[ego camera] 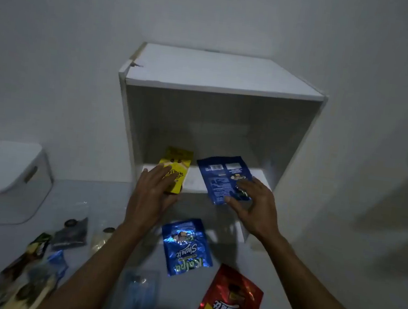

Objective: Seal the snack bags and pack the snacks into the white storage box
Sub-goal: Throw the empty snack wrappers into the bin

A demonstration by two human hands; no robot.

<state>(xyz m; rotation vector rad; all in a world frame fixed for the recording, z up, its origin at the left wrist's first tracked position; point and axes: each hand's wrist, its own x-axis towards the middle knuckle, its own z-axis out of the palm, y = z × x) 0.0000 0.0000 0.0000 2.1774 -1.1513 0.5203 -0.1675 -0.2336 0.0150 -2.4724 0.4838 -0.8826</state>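
a: far left, a white lidded bin (4,182) with a handle slot sits against the wall, and below it loose packets (32,269) lie heaped on the floor. is that bin the storage box?

b: likely, though i cannot say for sure. the open white cabinet (220,87) at centre is where the hands are working now.

a: and the left hand (153,189)?

b: it lies on the yellow snack bag (177,170), fingers spread over its face and thumb seemingly under the near end, so it holds the bag at the shelf's front edge. the bag's long axis runs front to back, its far end pointing into the cabinet.

a: moving right?

b: the right hand (250,203) pinches the dark blue snack bag (225,178) at its near right corner, thumb on the bottom edge. that bag lies on the same shelf, printed back up, long axis angled slightly left going inward.

a: how will they handle?

b: light, thin, crinkly film, probably slippery and easily crushed; i would take each by a flat seam end, not the belly.

a: nearer the camera?

b: a shiny blue packet (186,247) and a red packet (230,302) lie flat on the floor, well apart from the bin.
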